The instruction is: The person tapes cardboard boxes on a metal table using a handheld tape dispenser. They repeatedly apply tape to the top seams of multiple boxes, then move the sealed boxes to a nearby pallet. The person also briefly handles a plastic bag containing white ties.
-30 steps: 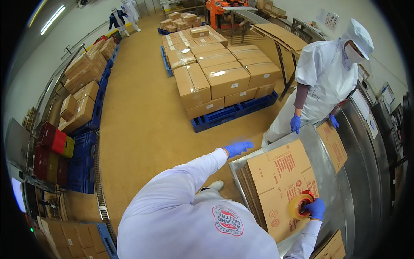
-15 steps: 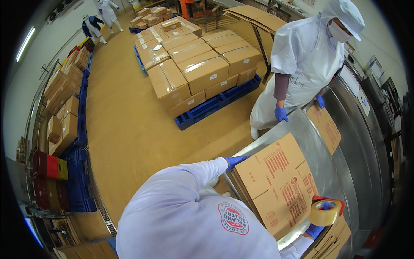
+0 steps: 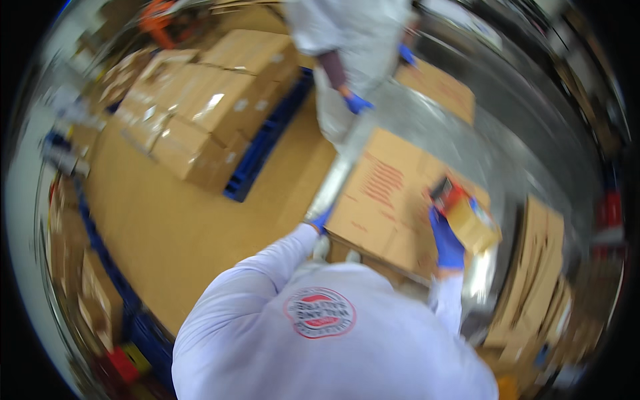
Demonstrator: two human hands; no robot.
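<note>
A flattened cardboard carton (image 3: pixel 380 200) with red print tops a stack on the metal table. Touching its near left edge is my left hand (image 3: pixel 321 220), gloved in blue; its fingers are blurred and partly hidden by the cardboard. My blue-gloved right hand (image 3: pixel 447 240) is closed on a red tape dispenser (image 3: pixel 450 193), tilted above the right part of the carton. A wide roll of tan packing tape (image 3: pixel 475 227) sits in the dispenser. Motion blur hides the tape's loose end.
A co-worker in white (image 3: pixel 360 47) stands across the table's far corner, a blue glove at its edge. Another flat carton (image 3: pixel 440 90) lies on the metal table (image 3: pixel 417 117). Folded cartons (image 3: pixel 533 260) stand at right. Taped boxes (image 3: pixel 213 100) fill a blue pallet (image 3: pixel 267 143) at left.
The view has swung, shifting the scene leftward and blurring it. My right hand has brought the tape dispenser from the table's near right side up over the carton. My left hand stays at the carton's edge.
</note>
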